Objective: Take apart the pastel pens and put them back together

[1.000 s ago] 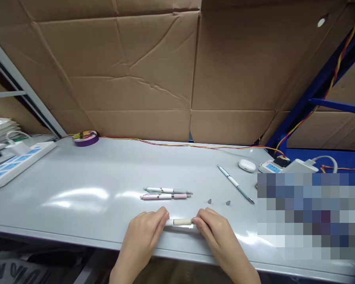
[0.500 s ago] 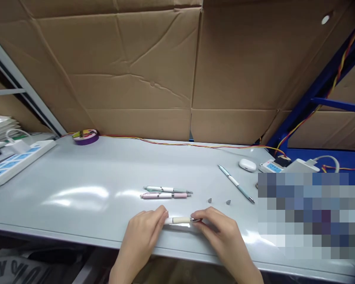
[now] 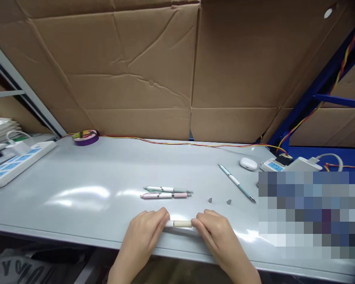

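Knuckles up, the left hand (image 3: 146,228) and right hand (image 3: 217,230) pinch a cream-and-white pen (image 3: 182,223) near the surface's (image 3: 77,169) front edge. The earbud case (image 3: 248,164) is closed.

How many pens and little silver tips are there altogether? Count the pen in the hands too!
Pens: 4 (cream-and-white pen, pink pen, grey-green pen, slanted blue-green pen)
Silver tips: 2 (left tip, right tip)
Total: 6

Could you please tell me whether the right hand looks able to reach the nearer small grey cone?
Probably yes: the nearer small grey cone lies just beyond the right hand, nothing between, though that hand pinches the cream-and-white pen.
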Demonstrator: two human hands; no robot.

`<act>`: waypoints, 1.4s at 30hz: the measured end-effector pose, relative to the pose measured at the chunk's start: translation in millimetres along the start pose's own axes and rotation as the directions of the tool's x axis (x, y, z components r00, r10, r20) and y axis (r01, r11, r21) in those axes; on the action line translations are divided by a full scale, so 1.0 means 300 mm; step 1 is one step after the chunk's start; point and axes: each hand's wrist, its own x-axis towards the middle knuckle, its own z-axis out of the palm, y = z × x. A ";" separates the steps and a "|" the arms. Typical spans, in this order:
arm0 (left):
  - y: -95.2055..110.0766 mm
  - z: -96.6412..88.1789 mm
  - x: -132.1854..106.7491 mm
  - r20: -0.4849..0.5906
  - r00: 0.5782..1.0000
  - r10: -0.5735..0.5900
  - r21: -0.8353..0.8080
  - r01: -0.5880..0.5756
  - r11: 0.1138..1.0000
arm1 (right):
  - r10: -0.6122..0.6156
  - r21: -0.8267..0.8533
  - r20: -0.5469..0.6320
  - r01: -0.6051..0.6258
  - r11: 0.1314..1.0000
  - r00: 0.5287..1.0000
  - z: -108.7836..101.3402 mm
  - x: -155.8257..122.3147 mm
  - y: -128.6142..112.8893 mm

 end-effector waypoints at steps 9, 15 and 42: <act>0.008 0.004 0.007 -0.033 0.999 -0.037 0.019 0.037 0.999 | 0.066 0.233 0.050 -0.076 0.969 0.997 -0.019 -0.007 0.008; 0.012 0.001 0.002 -0.060 0.998 0.007 0.054 -0.004 0.999 | 0.099 -0.002 0.082 -0.099 0.995 0.992 -0.005 -0.004 0.008; 0.018 0.007 0.008 -0.081 0.997 0.000 0.119 0.010 0.993 | 0.155 0.309 0.023 -0.154 0.938 0.988 -0.020 -0.009 -0.007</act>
